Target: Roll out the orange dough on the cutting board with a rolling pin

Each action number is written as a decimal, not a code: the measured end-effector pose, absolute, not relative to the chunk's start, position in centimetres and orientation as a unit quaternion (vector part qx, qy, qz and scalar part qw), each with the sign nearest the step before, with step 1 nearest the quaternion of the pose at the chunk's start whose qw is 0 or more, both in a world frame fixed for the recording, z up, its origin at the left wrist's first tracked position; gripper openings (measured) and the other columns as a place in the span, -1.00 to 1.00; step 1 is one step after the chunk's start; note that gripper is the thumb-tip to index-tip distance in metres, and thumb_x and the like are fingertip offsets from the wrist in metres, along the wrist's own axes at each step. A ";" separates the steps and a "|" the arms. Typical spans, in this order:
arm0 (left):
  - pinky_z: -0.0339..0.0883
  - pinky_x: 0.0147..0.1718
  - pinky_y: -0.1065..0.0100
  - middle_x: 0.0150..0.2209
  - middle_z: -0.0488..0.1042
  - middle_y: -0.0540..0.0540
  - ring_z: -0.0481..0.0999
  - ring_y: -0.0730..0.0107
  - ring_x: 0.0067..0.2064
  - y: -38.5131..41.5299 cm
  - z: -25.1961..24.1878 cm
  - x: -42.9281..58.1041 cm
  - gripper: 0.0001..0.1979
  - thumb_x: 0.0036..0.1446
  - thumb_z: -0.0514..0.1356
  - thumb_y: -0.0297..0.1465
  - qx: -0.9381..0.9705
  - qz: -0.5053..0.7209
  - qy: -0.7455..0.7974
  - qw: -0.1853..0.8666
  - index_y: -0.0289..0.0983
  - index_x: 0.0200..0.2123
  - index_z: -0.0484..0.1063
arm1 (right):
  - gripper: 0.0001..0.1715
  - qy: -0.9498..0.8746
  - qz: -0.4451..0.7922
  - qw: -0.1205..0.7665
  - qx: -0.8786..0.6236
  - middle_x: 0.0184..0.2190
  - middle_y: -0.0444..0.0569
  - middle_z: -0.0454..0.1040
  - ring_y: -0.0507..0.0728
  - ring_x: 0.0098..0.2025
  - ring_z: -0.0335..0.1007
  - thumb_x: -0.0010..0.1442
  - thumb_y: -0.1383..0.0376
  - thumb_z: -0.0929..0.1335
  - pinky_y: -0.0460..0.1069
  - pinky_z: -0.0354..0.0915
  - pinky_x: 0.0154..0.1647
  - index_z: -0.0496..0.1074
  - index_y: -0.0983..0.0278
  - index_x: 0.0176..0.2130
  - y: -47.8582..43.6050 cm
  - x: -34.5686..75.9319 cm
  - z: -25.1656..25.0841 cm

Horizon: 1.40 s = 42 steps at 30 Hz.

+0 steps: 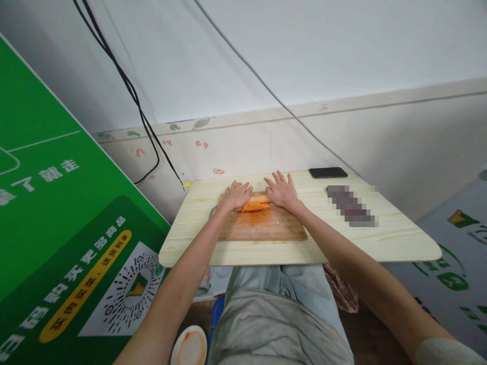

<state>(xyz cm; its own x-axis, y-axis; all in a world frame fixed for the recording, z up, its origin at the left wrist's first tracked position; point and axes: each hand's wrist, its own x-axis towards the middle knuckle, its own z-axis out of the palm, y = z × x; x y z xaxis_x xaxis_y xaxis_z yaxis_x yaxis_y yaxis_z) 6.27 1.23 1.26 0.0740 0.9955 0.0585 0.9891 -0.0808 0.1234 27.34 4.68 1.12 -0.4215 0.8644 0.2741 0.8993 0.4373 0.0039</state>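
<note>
Orange dough log [255, 204] is pressed flat-palmed by left hand [236, 195] and right hand [282, 190], fingers spread, for rolling on the cutting board [266, 228]; phone [327, 173] parked clear on bench [399, 238].

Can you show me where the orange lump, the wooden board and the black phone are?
orange lump [255, 206], head view, on its front edge between the hands
wooden board [262, 228], head view, on its bare middle
black phone [327, 173], head view, on its screen

Both palms press flat on an orange dough roll [255, 204]: left hand [236, 195], right hand [282, 191], over a cutting board [266, 228] on the bench [399, 238].
</note>
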 end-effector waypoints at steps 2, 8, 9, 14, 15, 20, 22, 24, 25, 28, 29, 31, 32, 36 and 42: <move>0.18 0.37 -0.27 0.46 0.32 -0.25 0.19 -0.15 0.52 0.7 1.2 6.4 -0.35 0.53 -0.29 -0.07 0.727 0.051 0.683 0.053 -0.12 0.41 0.32 | -0.34 -0.846 -0.084 0.120 -0.513 0.53 0.22 0.20 0.38 0.59 -0.03 0.51 0.20 0.13 0.40 -0.10 0.55 0.33 0.26 0.45 4.0 27.5 1.3; 0.07 0.45 -0.19 0.47 0.32 -0.20 0.13 -0.02 0.55 -0.8 0.8 6.6 -0.38 0.54 -0.25 -0.10 0.730 0.063 0.679 0.043 -0.11 0.48 0.22 | -0.38 -0.854 -0.105 0.130 -0.492 0.47 0.19 0.31 0.34 0.55 0.09 0.53 0.20 0.12 0.31 -0.04 0.54 0.42 0.29 0.38 2.5 27.7 1.7; 0.06 0.46 -0.18 0.47 0.32 -0.19 0.12 0.00 0.56 -1.1 0.6 6.6 -0.38 0.54 -0.25 -0.11 0.733 0.070 0.676 0.033 -0.11 0.48 0.22 | -0.38 -0.855 -0.106 0.132 -0.490 0.45 0.19 0.34 0.34 0.54 0.12 0.54 0.20 0.11 0.30 -0.02 0.53 0.43 0.29 0.37 2.2 27.8 1.7; 0.02 0.48 -0.19 0.50 0.27 -0.19 0.08 -0.04 0.57 -2.9 0.0 6.9 -0.38 0.55 -0.22 -0.09 0.741 0.091 0.666 0.001 -0.12 0.51 0.18 | -0.37 -0.862 -0.114 0.150 -0.470 0.40 0.20 0.42 0.32 0.49 0.22 0.56 0.19 0.09 0.24 0.02 0.52 0.44 0.35 0.36 0.6 28.4 1.2; 0.03 0.48 -0.18 0.51 0.26 -0.19 0.09 -0.04 0.57 -3.2 -0.1 7.0 -0.38 0.56 -0.22 -0.09 0.742 0.095 0.664 -0.004 -0.13 0.52 0.17 | -0.36 -0.865 -0.114 0.153 -0.464 0.39 0.20 0.44 0.31 0.48 0.23 0.57 0.19 0.08 0.23 0.03 0.52 0.43 0.38 0.36 0.1 28.5 1.1; 0.06 0.49 -0.04 0.50 0.28 -0.18 0.10 -0.04 0.57 -5.0 -0.3 7.8 -0.34 0.57 -0.27 -0.11 0.729 0.117 0.675 -0.020 -0.27 0.52 0.16 | -0.32 -0.870 -0.106 0.171 -0.450 0.35 0.28 0.47 0.31 0.45 0.29 0.58 0.22 0.04 0.19 0.13 0.47 0.40 0.52 0.35 -2.1 29.0 1.2; 0.08 0.49 -0.02 0.51 0.26 -0.19 0.09 -0.05 0.57 -5.8 -0.4 8.1 -0.33 0.58 -0.28 -0.12 0.726 0.125 0.675 -0.035 -0.31 0.53 0.15 | -0.32 -0.870 -0.110 0.176 -0.448 0.36 0.32 0.44 0.31 0.45 0.31 0.58 0.22 0.05 0.20 0.15 0.47 0.39 0.56 0.36 -2.8 29.1 1.2; 0.09 0.49 -0.03 0.52 0.24 -0.22 0.10 -0.04 0.57 -6.8 -0.4 8.4 -0.33 0.58 -0.27 -0.12 0.724 0.137 0.673 -0.056 -0.33 0.53 0.15 | -0.31 -0.871 -0.112 0.178 -0.443 0.36 0.35 0.43 0.32 0.45 0.32 0.58 0.21 0.06 0.20 0.15 0.48 0.39 0.57 0.36 -3.5 29.4 1.1; 0.10 0.49 -0.03 0.52 0.23 -0.23 0.10 -0.04 0.57 -7.3 -0.5 8.6 -0.33 0.58 -0.26 -0.13 0.724 0.143 0.672 -0.065 -0.34 0.52 0.16 | -0.32 -0.872 -0.110 0.180 -0.441 0.37 0.35 0.43 0.31 0.45 0.32 0.58 0.21 0.06 0.20 0.15 0.48 0.39 0.57 0.36 -3.9 29.5 1.0; 0.14 0.47 -0.05 0.54 0.18 -0.26 0.13 -0.07 0.56 -9.0 -0.9 9.1 -0.34 0.57 -0.22 -0.12 0.725 0.162 0.664 -0.082 -0.35 0.51 0.20 | -0.33 -0.874 -0.099 0.193 -0.434 0.38 0.33 0.41 0.29 0.45 0.32 0.57 0.22 0.08 0.18 0.17 0.50 0.40 0.54 0.36 -5.4 30.1 0.6; 0.16 0.46 -0.06 0.54 0.17 -0.26 0.14 -0.08 0.56 -9.6 -1.1 9.3 -0.34 0.57 -0.20 -0.12 0.727 0.169 0.661 -0.087 -0.35 0.51 0.20 | -0.34 -0.874 -0.097 0.198 -0.433 0.39 0.32 0.40 0.28 0.46 0.32 0.57 0.23 0.08 0.18 0.16 0.50 0.40 0.54 0.37 -5.9 30.2 0.3; 0.17 0.46 -0.08 0.54 0.17 -0.29 0.12 -0.09 0.56 -10.5 -1.7 9.6 -0.33 0.56 -0.17 -0.10 0.729 0.182 0.651 -0.101 -0.36 0.52 0.17 | -0.33 -0.872 -0.100 0.206 -0.432 0.41 0.33 0.37 0.29 0.48 0.28 0.56 0.24 0.09 0.20 0.14 0.52 0.35 0.55 0.40 -7.0 30.6 -0.2; 0.15 0.46 -0.08 0.54 0.16 -0.31 0.09 -0.10 0.57 -10.9 -1.9 9.7 -0.32 0.55 -0.15 -0.09 0.730 0.188 0.648 -0.111 -0.38 0.52 0.14 | -0.33 -0.871 -0.103 0.211 -0.432 0.43 0.33 0.34 0.30 0.50 0.25 0.56 0.24 0.10 0.21 0.12 0.53 0.32 0.56 0.42 -7.4 30.7 -0.4; 0.10 0.49 -0.07 0.57 0.07 -0.37 0.02 -0.08 0.60 -11.5 -2.3 9.9 -0.28 0.55 -0.14 -0.07 0.732 0.194 0.640 -0.132 -0.45 0.53 0.10 | -0.32 -0.869 -0.103 0.226 -0.428 0.46 0.30 0.29 0.30 0.55 0.14 0.55 0.24 0.11 0.24 0.08 0.56 0.26 0.53 0.46 -8.1 30.9 -1.0; 0.11 0.49 0.01 0.56 0.09 -0.34 0.05 0.01 0.59 -9.7 -1.0 9.5 -0.28 0.56 -0.22 -0.09 0.722 0.178 0.661 -0.100 -0.47 0.53 0.08 | -0.30 -0.880 -0.069 0.185 -0.432 0.44 0.27 0.34 0.27 0.53 0.17 0.57 0.20 0.05 0.22 0.06 0.56 0.32 0.51 0.43 -5.4 30.7 0.0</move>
<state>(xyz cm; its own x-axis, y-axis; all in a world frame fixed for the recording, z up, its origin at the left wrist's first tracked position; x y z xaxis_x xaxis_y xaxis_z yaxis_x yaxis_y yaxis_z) 9.49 -9.71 -1.03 0.0639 0.9189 0.3893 0.9902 -0.1068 0.0895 30.73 -5.42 -0.04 -0.5590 0.7346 0.3845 0.7853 0.6179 -0.0388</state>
